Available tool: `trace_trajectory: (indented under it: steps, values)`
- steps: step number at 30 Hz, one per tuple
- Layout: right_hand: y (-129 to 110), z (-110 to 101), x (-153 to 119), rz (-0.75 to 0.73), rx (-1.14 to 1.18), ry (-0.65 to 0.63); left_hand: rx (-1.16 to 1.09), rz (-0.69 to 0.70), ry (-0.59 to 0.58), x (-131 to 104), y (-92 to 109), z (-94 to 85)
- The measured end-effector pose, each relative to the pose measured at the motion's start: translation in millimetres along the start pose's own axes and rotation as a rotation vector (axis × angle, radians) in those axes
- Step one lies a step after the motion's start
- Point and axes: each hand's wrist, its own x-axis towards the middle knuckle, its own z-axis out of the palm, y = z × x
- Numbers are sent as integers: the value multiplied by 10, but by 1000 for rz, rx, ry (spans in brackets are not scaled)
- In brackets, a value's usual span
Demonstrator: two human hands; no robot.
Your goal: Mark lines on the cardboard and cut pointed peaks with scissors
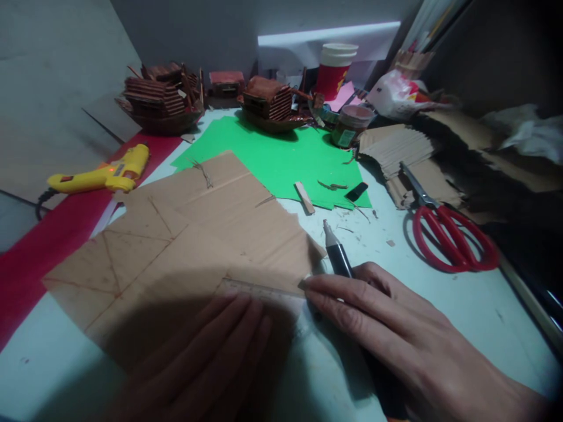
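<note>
A piece of brown cardboard [189,234] with reddish-brown drawn lines lies on the table. My left hand [211,357], in dim shadow, lies with fingers stretched out over a clear ruler [264,290] near the cardboard's lower right edge. My right hand [387,328] rests at the ruler's right end, its index and middle fingers together at the cardboard edge. A black marker-like pen with a grey tip [337,252] sticks out from under that hand, pointing away from me, held between the thumb side and the palm.
Red-handled scissors [455,237] lie at the right beside stacked cardboard pieces [400,149]. A yellow glue gun [103,173] is at the left. Behind a green sheet [290,155] stand brown model boats [268,105], a jar [352,125] and a red-and-white cup [335,73].
</note>
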Motion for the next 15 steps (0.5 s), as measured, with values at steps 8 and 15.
trace_trajectory:
  steps: [8, 15]
  values:
    - [-23, -14, 21, -34, -22, 11, -31, 0, -21, -14, 18, 31]
    - [-50, -135, 61, 10, 8, -46, -11, -12, -3, -152, 60, 114]
